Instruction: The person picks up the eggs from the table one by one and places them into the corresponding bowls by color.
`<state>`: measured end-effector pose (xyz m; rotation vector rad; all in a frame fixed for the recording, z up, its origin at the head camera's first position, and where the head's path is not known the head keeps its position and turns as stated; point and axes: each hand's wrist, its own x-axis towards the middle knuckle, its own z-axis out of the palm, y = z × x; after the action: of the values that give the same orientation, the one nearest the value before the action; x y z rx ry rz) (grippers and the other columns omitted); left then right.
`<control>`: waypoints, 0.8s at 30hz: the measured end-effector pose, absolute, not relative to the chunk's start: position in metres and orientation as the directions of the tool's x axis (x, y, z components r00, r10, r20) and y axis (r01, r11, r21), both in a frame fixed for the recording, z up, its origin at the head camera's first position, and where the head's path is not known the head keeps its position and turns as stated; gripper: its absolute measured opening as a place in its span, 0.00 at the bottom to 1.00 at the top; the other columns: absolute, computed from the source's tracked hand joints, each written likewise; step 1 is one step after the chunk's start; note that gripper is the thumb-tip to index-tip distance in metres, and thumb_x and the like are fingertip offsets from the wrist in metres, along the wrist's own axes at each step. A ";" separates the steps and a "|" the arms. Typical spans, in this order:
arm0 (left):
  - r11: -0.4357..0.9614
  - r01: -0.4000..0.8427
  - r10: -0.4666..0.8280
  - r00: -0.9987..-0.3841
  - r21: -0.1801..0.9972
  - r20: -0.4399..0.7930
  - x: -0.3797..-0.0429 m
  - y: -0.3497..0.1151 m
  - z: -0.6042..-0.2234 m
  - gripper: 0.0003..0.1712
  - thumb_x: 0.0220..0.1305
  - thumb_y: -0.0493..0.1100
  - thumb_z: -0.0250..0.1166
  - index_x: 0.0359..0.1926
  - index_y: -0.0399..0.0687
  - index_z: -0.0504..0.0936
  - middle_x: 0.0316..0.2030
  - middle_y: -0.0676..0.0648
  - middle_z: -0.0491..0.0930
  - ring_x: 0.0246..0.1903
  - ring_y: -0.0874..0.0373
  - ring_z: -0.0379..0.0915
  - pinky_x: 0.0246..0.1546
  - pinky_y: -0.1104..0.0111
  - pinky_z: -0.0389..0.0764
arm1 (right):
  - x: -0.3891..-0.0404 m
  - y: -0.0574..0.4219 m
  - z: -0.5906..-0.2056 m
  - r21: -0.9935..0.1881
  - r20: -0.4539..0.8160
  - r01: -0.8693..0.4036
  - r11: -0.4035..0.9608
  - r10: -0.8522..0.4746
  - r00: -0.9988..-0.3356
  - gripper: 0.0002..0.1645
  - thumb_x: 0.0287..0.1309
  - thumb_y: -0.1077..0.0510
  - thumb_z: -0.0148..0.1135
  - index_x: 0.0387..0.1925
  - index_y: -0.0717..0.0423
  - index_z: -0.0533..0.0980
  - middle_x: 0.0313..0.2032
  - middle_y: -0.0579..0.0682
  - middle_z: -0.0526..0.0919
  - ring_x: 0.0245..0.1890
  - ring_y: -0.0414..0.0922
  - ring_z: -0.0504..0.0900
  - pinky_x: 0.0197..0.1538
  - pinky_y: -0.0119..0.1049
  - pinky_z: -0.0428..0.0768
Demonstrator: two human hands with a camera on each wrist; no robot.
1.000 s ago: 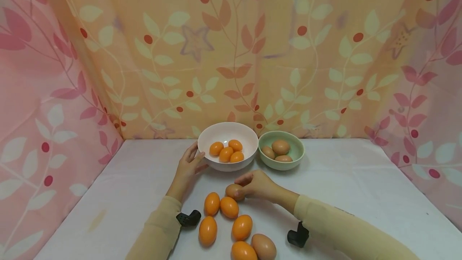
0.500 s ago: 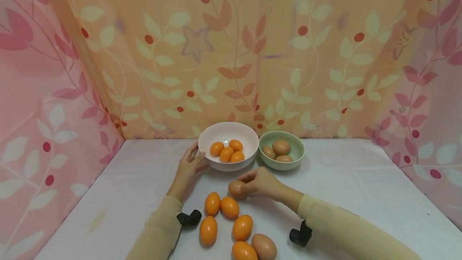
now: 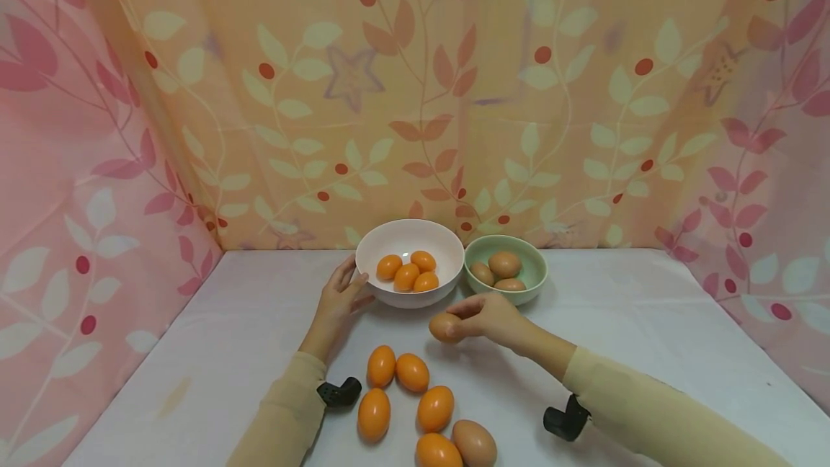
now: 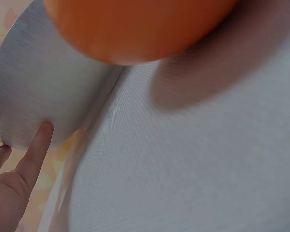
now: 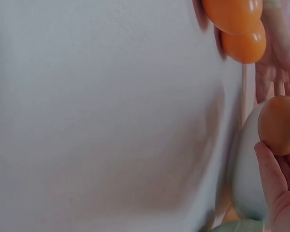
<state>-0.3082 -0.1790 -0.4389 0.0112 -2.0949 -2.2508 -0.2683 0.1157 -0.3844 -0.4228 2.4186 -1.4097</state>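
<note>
My right hand (image 3: 491, 317) pinches a brown egg (image 3: 444, 327) between thumb and fingers, in front of the two bowls. The right wrist view shows the same egg (image 5: 279, 125) close up, held off the cloth. At the left side of the white bowl (image 3: 410, 299), my left hand (image 3: 338, 294) rests with extended fingers against the outer wall. In the left wrist view a straight finger (image 4: 36, 152) touches that wall. Several orange eggs (image 3: 406, 277) lie inside the white bowl. A green bowl (image 3: 538, 269) beside it holds 3 brown eggs (image 3: 504, 264).
Several orange eggs (image 3: 412, 372) lie on the white tablecloth (image 3: 227, 359) between my forearms. Another brown egg (image 3: 474, 443) sits at the near edge of view, against an orange one (image 3: 439, 450). A floral curtain (image 3: 415, 92) stands behind the bowls.
My right hand has lifted the brown egg away from the orange ones and carried it right and slightly back, towards the green bowl. The left hand keeps its place.
</note>
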 end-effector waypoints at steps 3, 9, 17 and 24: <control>-0.072 0.041 -0.054 -0.998 0.997 0.037 -0.308 -0.179 -0.439 0.35 0.75 0.43 0.56 0.77 0.50 0.55 0.78 0.45 0.52 0.70 0.43 0.64 0.59 0.50 0.80 | -0.269 0.123 -0.380 -0.869 -0.113 -0.096 0.485 -0.384 -0.916 0.26 0.51 0.50 0.76 0.51 0.56 0.84 0.45 0.50 0.89 0.44 0.41 0.83 0.51 0.38 0.86; -0.069 0.030 -0.061 -0.998 0.997 0.026 -0.308 -0.178 -0.438 0.34 0.75 0.44 0.56 0.77 0.51 0.55 0.78 0.47 0.52 0.70 0.43 0.64 0.59 0.51 0.80 | -0.273 0.137 -0.370 -0.871 -0.085 -0.112 0.478 -0.372 -0.925 0.26 0.53 0.50 0.75 0.52 0.57 0.83 0.45 0.51 0.89 0.44 0.42 0.84 0.52 0.40 0.86; -0.072 0.025 -0.065 -0.998 0.997 0.021 -0.308 -0.178 -0.438 0.35 0.75 0.44 0.56 0.77 0.51 0.55 0.78 0.47 0.52 0.70 0.43 0.65 0.58 0.52 0.80 | -0.277 0.150 -0.360 -0.875 -0.062 -0.121 0.468 -0.356 -0.933 0.28 0.55 0.50 0.73 0.54 0.61 0.81 0.46 0.53 0.89 0.43 0.40 0.83 0.50 0.35 0.85; -0.103 0.049 -0.050 -0.998 0.994 0.044 -0.307 -0.179 -0.440 0.35 0.75 0.43 0.56 0.77 0.50 0.55 0.78 0.45 0.52 0.68 0.43 0.66 0.59 0.52 0.81 | -0.286 0.160 -0.359 -0.877 -0.055 -0.087 0.473 -0.278 -0.959 0.31 0.52 0.49 0.75 0.55 0.60 0.81 0.49 0.54 0.88 0.44 0.38 0.83 0.47 0.27 0.83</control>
<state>-0.3073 -0.1786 -0.4397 0.0006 -2.0585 -2.2847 -0.2856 0.1605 -0.3586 -0.3175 2.5282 -1.4886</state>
